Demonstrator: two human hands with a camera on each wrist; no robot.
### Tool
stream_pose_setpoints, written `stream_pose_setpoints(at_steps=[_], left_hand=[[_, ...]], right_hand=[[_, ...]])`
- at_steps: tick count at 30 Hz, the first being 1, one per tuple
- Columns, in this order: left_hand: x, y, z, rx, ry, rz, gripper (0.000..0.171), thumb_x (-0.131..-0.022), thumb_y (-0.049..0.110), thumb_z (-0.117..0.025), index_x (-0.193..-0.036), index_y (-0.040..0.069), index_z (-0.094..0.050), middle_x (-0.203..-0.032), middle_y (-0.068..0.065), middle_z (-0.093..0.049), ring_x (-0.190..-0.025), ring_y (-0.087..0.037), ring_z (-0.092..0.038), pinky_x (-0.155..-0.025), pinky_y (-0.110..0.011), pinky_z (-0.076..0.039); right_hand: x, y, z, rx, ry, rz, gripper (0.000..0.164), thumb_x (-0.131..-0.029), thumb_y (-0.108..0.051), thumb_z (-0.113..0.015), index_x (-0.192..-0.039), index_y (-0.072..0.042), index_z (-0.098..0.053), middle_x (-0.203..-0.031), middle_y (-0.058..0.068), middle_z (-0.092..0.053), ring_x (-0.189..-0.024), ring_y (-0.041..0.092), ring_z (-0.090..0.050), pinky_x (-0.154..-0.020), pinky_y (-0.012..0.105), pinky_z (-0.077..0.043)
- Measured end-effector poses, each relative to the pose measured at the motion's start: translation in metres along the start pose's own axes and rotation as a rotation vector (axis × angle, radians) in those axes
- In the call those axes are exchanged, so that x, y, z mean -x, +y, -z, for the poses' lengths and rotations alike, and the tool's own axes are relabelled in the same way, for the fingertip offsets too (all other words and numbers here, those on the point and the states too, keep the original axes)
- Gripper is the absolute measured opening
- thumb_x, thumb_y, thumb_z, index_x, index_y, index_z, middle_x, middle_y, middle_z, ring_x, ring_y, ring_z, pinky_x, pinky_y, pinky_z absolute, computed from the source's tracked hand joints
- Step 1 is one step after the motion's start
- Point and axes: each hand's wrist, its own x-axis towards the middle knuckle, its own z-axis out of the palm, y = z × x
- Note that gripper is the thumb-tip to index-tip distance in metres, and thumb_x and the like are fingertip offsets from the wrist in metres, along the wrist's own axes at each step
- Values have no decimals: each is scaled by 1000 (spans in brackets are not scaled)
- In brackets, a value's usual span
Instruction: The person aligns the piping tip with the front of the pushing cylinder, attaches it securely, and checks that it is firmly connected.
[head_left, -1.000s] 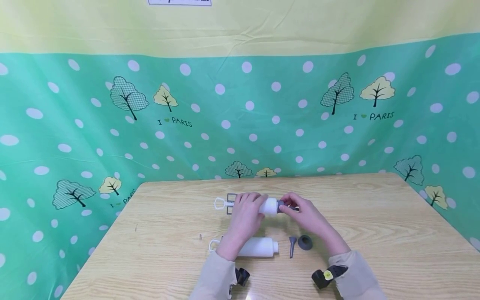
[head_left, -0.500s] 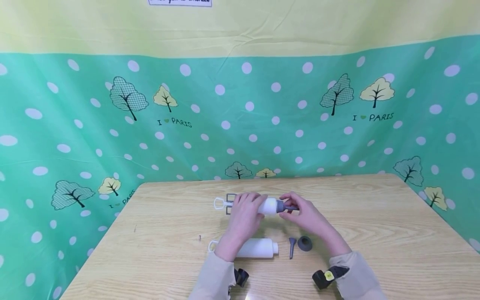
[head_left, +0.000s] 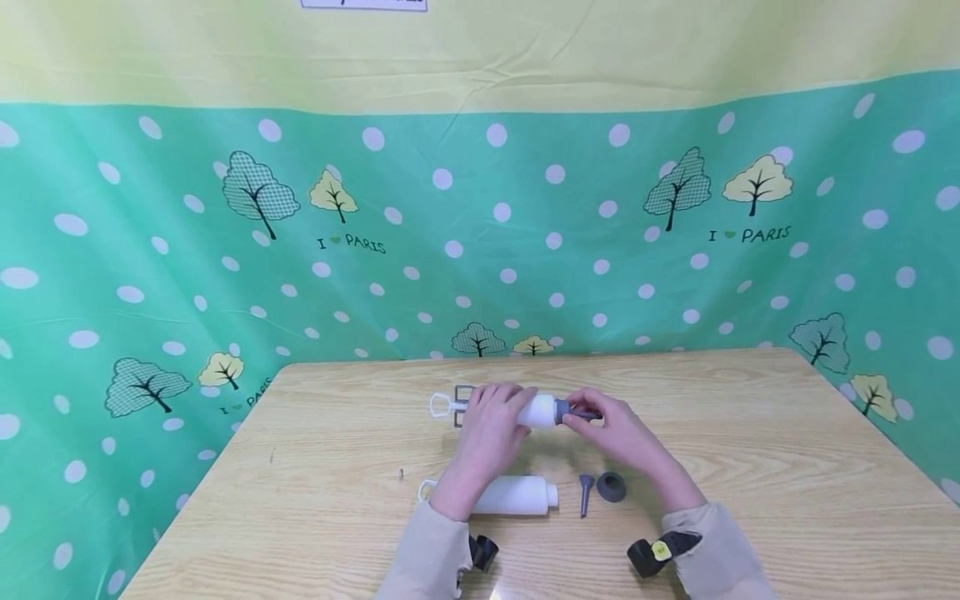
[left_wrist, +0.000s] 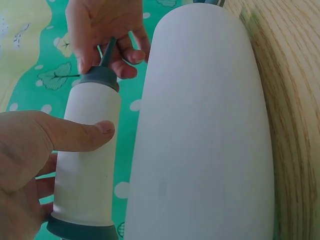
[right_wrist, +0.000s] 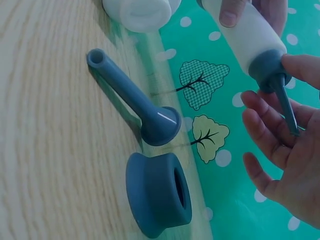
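Note:
My left hand [head_left: 491, 425] grips the white barrel of an icing syringe [head_left: 538, 412], its thumb lying across the barrel in the left wrist view. The syringe lies sideways above the table, with a white ring handle [head_left: 441, 406] on its left. At its right end is a grey screw cap [right_wrist: 265, 65] with a narrow nozzle [right_wrist: 284, 102] sticking out. My right hand [head_left: 618, 429] pinches this cap between thumb and fingertips, the nozzle pointing towards its palm. A second white syringe [head_left: 517, 495] lies on the table, partly hidden by my left forearm.
To the right of the second syringe lie a loose grey funnel-shaped nozzle [right_wrist: 125, 90] and a grey cap ring [right_wrist: 160, 192]. A tiny object [head_left: 401, 474] sits on the wooden table [head_left: 315, 483] to the left. Behind the table hangs a green dotted curtain [head_left: 405, 325].
The right hand's thumb and fingers loosened and spread around the cap half a second ago, and now are closed in on it again. The left hand and syringe have stayed in place.

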Motion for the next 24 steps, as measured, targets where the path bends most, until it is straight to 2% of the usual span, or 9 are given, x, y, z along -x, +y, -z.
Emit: stream_pose_setpoints(at_steps=[4,9,15,19,24], left_hand=[[0,0,1,6,-3,-1,54,-68,21,-77,-119,16,-59,-113,-1,-62,-104,-18,-55,-95,-38,-38],[-1,1,1,11,-2,-10,55,-68,20,-77,-120,16,-59,-113,0,-62,-105,-18,-55,-96,-38,-38],[-1,2,1,3,11,-30,54,-67,20,-78,-119,16,-59,-113,0,-62,-104,-18,-55,-96,-37,-38],[-1,1,1,-4,23,-36,54,-67,20,-78,-118,16,-60,-112,0,-62,-104,-18,-55,-96,-37,-38],[0,1,2,-11,19,-33,54,-67,20,-78,-118,16,-60,-113,-1,-62,-104,-18,-55,-96,-37,-38]], right_hand=[[0,1,-1,26,-6,-19,29,-89,-40,-55,-103,-15,-60,-98,0,-64,-97,20,-58,-78,34,-49],[0,2,0,34,-14,-36,32,-91,-43,-49,-96,-14,-63,-90,1,-64,-87,15,-57,-73,32,-48],[-2,1,2,37,-25,-50,40,-93,-41,-45,-84,-7,-63,-83,8,-63,-78,18,-54,-66,29,-43],[-2,2,1,50,-20,-50,41,-94,-41,-43,-83,-6,-63,-81,8,-63,-77,19,-54,-65,29,-42],[-2,2,1,50,-14,-57,37,-93,-43,-44,-88,-11,-63,-83,6,-63,-79,18,-55,-66,29,-43]])
